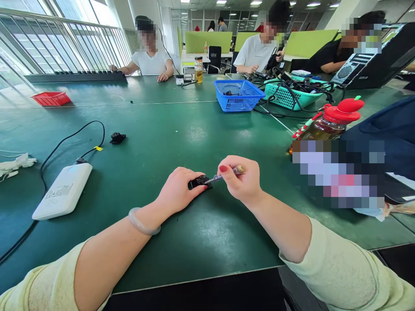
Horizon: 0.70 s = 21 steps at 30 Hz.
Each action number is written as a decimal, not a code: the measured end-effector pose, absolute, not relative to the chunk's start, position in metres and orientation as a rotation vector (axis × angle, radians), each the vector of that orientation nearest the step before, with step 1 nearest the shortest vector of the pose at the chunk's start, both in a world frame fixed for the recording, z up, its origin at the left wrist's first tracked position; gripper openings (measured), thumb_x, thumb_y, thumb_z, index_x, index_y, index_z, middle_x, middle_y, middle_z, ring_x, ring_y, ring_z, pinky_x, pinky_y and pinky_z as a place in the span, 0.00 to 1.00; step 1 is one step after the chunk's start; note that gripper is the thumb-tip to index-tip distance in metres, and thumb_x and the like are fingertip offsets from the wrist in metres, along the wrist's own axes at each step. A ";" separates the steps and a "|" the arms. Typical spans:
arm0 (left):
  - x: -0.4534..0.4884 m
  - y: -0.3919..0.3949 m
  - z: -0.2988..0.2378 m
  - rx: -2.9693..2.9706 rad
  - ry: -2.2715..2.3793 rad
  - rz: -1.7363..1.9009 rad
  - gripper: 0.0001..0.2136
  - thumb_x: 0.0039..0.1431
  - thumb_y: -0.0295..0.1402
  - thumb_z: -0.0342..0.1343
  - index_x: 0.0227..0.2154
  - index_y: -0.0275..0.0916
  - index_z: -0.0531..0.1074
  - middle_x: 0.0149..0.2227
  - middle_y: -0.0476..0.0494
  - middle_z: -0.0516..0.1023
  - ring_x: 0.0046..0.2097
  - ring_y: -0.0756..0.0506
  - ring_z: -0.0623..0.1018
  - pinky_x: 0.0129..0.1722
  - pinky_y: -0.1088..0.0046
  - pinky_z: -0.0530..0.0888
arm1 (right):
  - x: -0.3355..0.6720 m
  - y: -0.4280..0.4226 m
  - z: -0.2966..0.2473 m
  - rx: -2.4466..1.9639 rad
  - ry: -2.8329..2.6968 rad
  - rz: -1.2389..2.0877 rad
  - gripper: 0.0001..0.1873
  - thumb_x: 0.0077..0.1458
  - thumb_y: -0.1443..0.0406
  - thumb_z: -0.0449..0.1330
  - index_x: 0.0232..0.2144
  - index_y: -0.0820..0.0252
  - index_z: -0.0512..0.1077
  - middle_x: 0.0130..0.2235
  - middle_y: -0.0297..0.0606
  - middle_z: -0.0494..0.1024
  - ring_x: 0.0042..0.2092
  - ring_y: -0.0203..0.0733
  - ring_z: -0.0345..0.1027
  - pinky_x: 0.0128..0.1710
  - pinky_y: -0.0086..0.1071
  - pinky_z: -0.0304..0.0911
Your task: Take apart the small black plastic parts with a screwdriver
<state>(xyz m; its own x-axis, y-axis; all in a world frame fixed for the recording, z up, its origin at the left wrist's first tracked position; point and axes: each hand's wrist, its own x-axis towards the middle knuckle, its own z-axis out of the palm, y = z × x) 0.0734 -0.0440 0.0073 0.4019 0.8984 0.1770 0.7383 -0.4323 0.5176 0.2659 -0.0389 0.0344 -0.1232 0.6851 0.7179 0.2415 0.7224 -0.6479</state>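
My left hand (182, 188) rests on the green table, thumb and fingers closed around a small black part (196, 181) whose exact kind I cannot make out. In my right hand (241, 178) is a slim screwdriver (239, 169), its handle gripped between thumb and fingers. The shaft slants down to the left, and its tip meets the upper face of the black part. Farther off to the left, a similar small black piece (117, 138) lies on the table by itself.
A white power bank (63, 191) with a black cable (43, 166) lies left. Blue basket (238, 103) and green basket (285, 97) with cables stand at the back; a red tray (53, 98) is far left. Right are a red-lidded bottle (333, 123) and dark bag (385, 125). Several people sit beyond.
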 end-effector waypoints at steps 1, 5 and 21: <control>0.074 -0.044 0.008 2.313 1.411 0.617 0.11 0.62 0.40 0.60 0.44 0.48 0.82 0.40 0.46 0.83 0.46 0.38 0.76 0.52 0.55 0.73 | 0.266 -0.041 0.035 -0.715 -1.699 0.421 0.32 0.64 0.44 0.54 0.15 0.58 0.66 0.17 0.32 0.67 0.20 0.31 0.58 0.21 0.30 0.53; 0.073 -0.044 0.007 2.315 1.421 0.617 0.12 0.62 0.41 0.61 0.45 0.48 0.82 0.43 0.45 0.84 0.48 0.38 0.76 0.54 0.54 0.72 | 0.267 -0.045 0.036 -0.666 -1.582 0.360 0.32 0.67 0.48 0.51 0.15 0.58 0.64 0.17 0.32 0.65 0.20 0.31 0.56 0.21 0.30 0.51; 0.073 -0.045 0.006 2.294 1.434 0.614 0.13 0.61 0.40 0.62 0.47 0.48 0.82 0.43 0.45 0.84 0.49 0.38 0.76 0.55 0.54 0.72 | 0.267 -0.042 0.032 -0.701 -1.636 0.341 0.32 0.68 0.48 0.50 0.15 0.57 0.61 0.17 0.32 0.64 0.20 0.32 0.56 0.21 0.31 0.52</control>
<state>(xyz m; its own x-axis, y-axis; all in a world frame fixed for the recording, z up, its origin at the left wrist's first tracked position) 0.0730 -0.0445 0.0057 0.3889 0.9058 0.1681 0.7469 -0.4168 0.5182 0.2671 -0.0416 0.0319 -0.0535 0.6153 0.7865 0.2498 0.7708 -0.5861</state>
